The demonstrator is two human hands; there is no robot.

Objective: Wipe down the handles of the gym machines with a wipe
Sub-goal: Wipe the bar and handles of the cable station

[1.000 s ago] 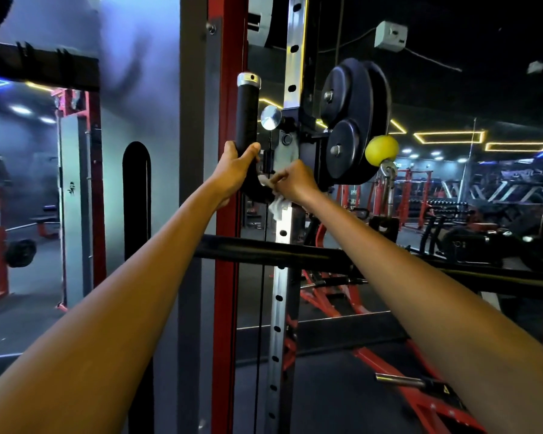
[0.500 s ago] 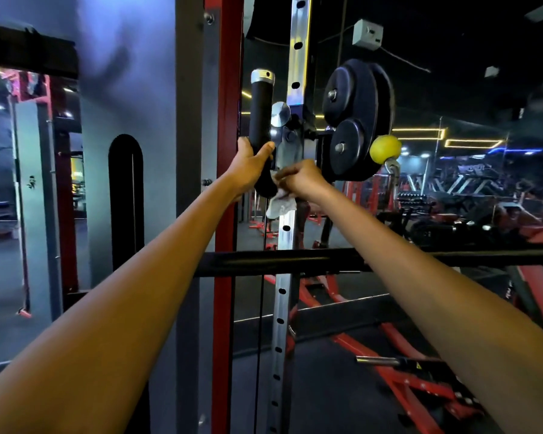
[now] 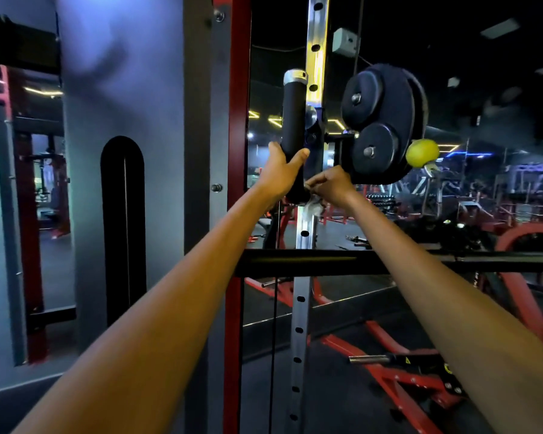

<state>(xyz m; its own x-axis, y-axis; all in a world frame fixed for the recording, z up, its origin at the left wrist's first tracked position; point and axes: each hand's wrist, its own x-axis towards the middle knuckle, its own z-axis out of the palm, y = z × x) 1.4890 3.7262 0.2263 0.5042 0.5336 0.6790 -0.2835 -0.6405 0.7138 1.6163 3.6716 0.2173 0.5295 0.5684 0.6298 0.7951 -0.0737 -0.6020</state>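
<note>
A: Two bare arms reach up to one upright handle (image 3: 293,120), a matte black cylinder with a dull, grippy-looking sleeve and a bright metal cap on top.

B: And the hands?

A: The left hand (image 3: 281,173) is wrapped round the lower part of the handle, thumb laid across the front, fingers curled behind it. The right hand (image 3: 333,186) sits just beside the handle's bottom end, fingers bent in a pinch on the wipe (image 3: 314,206).

B: What does the wipe look like?

A: Pale, thin and crumpled, hanging limp below the right knuckles, against the handle's base. Most of it is hidden under the fingers.

B: Anything around them?

A: A silver steel post (image 3: 311,214) punched with oval holes stands behind the handle. To the right, round black pulley discs (image 3: 380,120) with bolted centres, and a smooth yellow-green ball (image 3: 422,153) at their edge. A flat black crossbar (image 3: 326,261) runs under both forearms
</note>
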